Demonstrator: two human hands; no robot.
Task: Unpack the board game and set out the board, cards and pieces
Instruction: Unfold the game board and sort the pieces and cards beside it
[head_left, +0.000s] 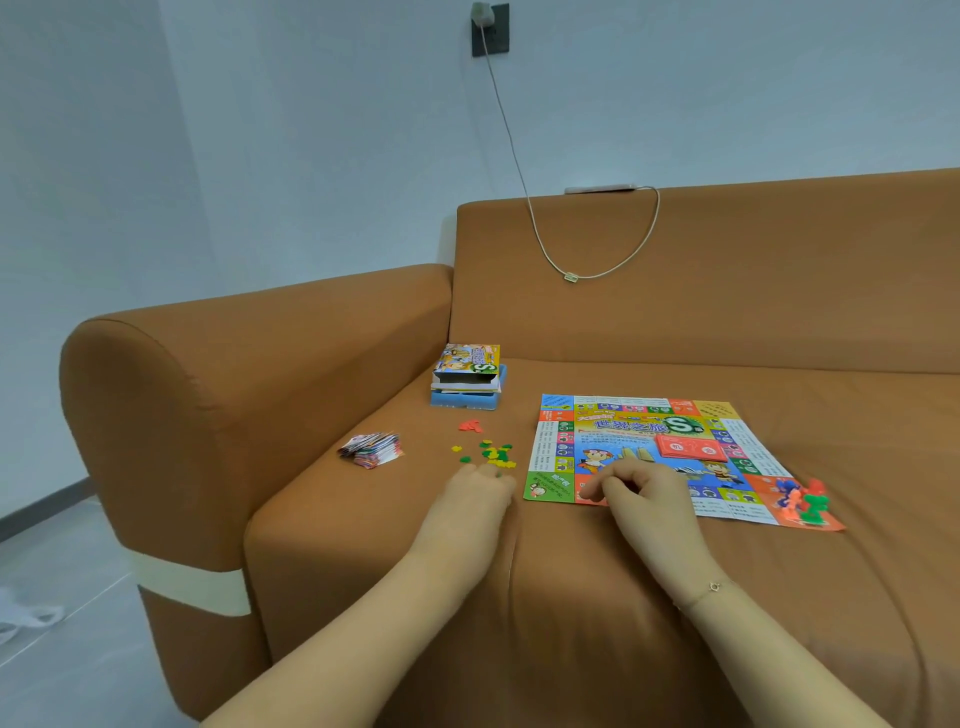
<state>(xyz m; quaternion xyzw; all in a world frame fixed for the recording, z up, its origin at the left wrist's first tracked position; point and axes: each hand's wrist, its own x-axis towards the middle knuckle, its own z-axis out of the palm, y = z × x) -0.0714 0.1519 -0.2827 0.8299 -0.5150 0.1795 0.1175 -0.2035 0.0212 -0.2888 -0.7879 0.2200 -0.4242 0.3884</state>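
- Paper board (644, 452) lies flat under right hand (641, 491), red cards (691, 448) stacked just beyond it.
- Left hand (475, 493): fingers extended, touching green/yellow pieces (493, 454).
- Right hand curled; contents unclear.
- Box (467, 376) far ahead, money stack (371, 449) left.
- Mostly done; loose pieces unsorted.

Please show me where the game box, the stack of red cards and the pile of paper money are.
game box (470, 375), head view, its printed lid
red cards (691, 448), head view, top card
paper money (372, 449), head view, pile's top

I see a brown sofa (675, 291), a charger (480, 13) in the wall socket (496, 39), its cable (519, 171) hanging over the backrest
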